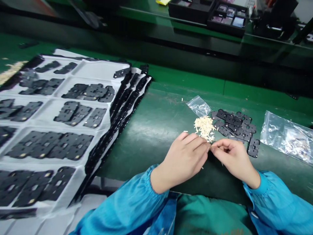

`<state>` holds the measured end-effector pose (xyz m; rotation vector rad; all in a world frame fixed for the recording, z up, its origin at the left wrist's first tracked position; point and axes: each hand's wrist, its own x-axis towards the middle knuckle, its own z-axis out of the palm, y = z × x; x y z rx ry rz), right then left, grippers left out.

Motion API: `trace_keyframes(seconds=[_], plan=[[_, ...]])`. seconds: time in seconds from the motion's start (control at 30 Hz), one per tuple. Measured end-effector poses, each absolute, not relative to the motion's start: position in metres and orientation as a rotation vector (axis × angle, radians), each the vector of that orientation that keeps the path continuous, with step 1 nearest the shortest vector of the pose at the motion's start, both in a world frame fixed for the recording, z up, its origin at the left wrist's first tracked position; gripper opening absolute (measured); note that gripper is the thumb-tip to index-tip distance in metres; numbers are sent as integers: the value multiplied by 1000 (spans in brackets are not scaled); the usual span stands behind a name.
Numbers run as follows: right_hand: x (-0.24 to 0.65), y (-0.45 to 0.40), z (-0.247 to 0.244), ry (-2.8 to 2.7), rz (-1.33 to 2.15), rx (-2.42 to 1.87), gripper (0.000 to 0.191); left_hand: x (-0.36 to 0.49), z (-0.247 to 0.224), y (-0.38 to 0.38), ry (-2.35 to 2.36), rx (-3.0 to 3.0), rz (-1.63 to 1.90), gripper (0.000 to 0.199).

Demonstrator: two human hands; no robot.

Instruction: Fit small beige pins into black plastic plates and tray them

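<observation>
Green counter; stacked white sheets at left carry black perforated plates; loose black plates lie in a heap; pale slivers just beside them; clear plastic bag touching the slivers; second bag at right.

The small cream strips lay in a loose heap on the green table, just past my fingers, touching a clear plastic bag, with overlapping flat black parts right beside them

Bright even light | faint shadow under right hand | glare on plastic bag | edges warped
</observation>
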<state>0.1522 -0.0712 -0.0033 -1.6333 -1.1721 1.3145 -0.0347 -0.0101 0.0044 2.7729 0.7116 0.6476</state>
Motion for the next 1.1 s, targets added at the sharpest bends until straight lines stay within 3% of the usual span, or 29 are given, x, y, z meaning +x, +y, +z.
trace_keyframes(seconds=[0.23, 0.57, 0.9, 1.1], plan=[[154, -67, -2, -1046, 1491, -1526, 18, -38, 5, -11, 758, 2699, 646, 19], [152, -74, -6, -1178, 1271, -1660, 17, -30, -1, -14, 706, 2911, 619, 24], [156, -71, -6, -1016, 1359, -1578, 8, -43, -10, 7, 1065, 2485, 603, 21], [157, -70, -4, -1021, 1369, -1531, 8, -35, 3, 5, 767, 1876, 594, 20]])
